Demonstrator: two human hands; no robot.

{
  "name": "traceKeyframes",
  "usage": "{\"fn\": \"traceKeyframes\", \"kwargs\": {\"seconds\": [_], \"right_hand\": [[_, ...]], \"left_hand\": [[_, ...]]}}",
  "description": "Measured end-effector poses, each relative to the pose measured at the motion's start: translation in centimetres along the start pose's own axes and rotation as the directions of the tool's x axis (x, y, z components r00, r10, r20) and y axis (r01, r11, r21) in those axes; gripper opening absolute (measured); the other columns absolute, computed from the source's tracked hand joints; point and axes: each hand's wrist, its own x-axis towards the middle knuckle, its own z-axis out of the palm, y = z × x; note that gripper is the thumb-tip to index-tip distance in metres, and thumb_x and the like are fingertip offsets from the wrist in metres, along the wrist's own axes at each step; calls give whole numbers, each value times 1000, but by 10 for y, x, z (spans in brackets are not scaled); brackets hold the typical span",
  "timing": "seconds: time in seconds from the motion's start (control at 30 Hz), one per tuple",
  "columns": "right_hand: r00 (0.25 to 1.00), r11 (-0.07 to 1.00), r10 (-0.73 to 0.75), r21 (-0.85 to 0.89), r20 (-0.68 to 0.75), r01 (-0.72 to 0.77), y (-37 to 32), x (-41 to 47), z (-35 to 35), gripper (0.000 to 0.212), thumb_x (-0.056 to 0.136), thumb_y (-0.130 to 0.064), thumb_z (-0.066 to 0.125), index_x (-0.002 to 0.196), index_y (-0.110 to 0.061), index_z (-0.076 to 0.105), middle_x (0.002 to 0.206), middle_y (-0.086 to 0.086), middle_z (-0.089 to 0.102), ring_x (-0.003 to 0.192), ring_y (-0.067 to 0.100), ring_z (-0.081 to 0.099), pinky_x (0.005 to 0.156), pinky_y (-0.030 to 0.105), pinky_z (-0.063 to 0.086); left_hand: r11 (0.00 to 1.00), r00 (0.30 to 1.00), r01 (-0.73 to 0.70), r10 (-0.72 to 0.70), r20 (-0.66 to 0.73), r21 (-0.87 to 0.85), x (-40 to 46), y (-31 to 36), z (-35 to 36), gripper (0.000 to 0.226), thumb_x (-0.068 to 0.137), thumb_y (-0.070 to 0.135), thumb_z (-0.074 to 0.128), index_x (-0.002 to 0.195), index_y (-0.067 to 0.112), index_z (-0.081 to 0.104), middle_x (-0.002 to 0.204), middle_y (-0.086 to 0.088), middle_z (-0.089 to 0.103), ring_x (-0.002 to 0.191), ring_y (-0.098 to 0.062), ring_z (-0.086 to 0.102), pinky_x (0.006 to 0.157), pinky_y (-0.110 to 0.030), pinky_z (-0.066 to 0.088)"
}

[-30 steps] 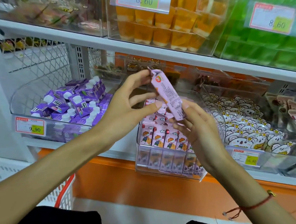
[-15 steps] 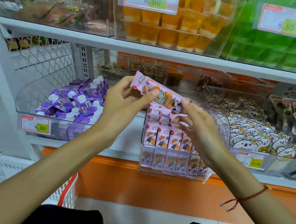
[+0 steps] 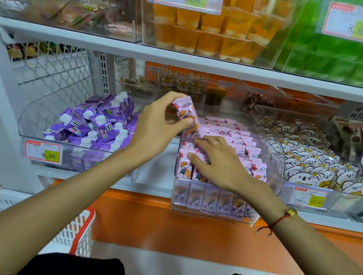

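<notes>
My left hand (image 3: 156, 125) pinches a pink snack packet (image 3: 188, 118) printed with a cartoon child, holding it upright over the back left corner of a clear plastic bin (image 3: 212, 210). The bin is packed with rows of the same pink packets (image 3: 239, 140). My right hand (image 3: 219, 160) lies flat on the packets at the bin's front left, fingers straight and spread, pressing them. A red string bracelet is on my right wrist.
A clear bin of purple drink cartons (image 3: 91, 124) stands to the left, a bin of koala-print packets (image 3: 313, 165) to the right. The shelf above (image 3: 180, 53) holds orange jelly cups (image 3: 213, 34) and green packs. A white basket with red rim (image 3: 76, 232) sits at lower left.
The right hand let go of the pink packet and dropped flat onto the packets in the bin. The left hand turned the packet upright and lowered it toward the bin.
</notes>
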Motion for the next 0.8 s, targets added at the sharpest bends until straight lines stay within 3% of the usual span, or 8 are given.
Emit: {"fn": "traceKeyframes", "kwargs": {"seconds": [0.1,0.23,0.4,0.47,0.53,0.63,0.7,0.8], "right_hand": [[999,1000,-17,4,34,17,3,-2,-2,48,97,-47,42,139,-24,46,144,-1,44,132,17,28,102,35,26],[999,994,-32,108,-4,32,8,-8,-3,49,92,-53,49,133,-27,52,139,-5,47,128,13,32,100,33,29],[999,981,-50,188,3,49,12,-14,-3,54,87,-58,53,135,-34,50,142,-6,45,131,13,31,108,34,29],[999,979,-40,201,-20,43,13,-15,-3,48,91,-51,52,135,-31,51,141,-5,46,130,14,34,105,31,29],[999,978,-22,207,-34,29,13,-16,-2,44,95,-44,49,137,-29,50,140,-4,47,128,15,35,104,29,29],[999,975,-2,223,-41,11,14,-17,-3,42,97,-40,47,137,-27,51,139,-4,48,127,15,37,104,29,31],[999,975,-3,222,-43,13,13,-17,-3,42,97,-40,48,137,-26,51,138,-4,49,126,15,38,104,30,33],[998,980,7,199,-60,5,12,-19,-4,42,96,-40,48,136,-27,51,138,-3,49,126,16,39,102,30,34]], "left_hand": [[988,995,-22,6,104,153,10,-1,-2,37,82,20,72,117,24,59,100,10,69,91,-7,65,88,-36,52],[958,968,-83,11,252,276,26,2,-3,37,85,23,69,120,23,56,105,6,68,95,-15,65,86,-38,51],[800,858,-164,-174,483,578,41,-1,2,31,87,39,66,112,22,62,102,-1,66,100,-26,60,79,-37,48],[787,852,-156,-198,484,597,44,-2,4,35,85,40,68,114,23,64,111,-1,65,107,-25,58,81,-36,46],[808,894,-132,-154,421,575,44,-1,4,40,82,36,71,120,26,61,119,2,62,110,-22,57,85,-35,46],[829,908,-182,-64,414,529,42,3,4,26,82,31,72,108,32,65,95,11,60,87,-11,55,71,-27,39],[803,862,-258,-60,504,537,40,6,5,20,84,32,70,104,33,68,81,20,53,77,-5,51,64,-26,34],[681,758,-409,-118,642,608,40,10,10,26,86,37,65,111,34,67,101,11,59,100,-14,54,71,-30,39]]}}
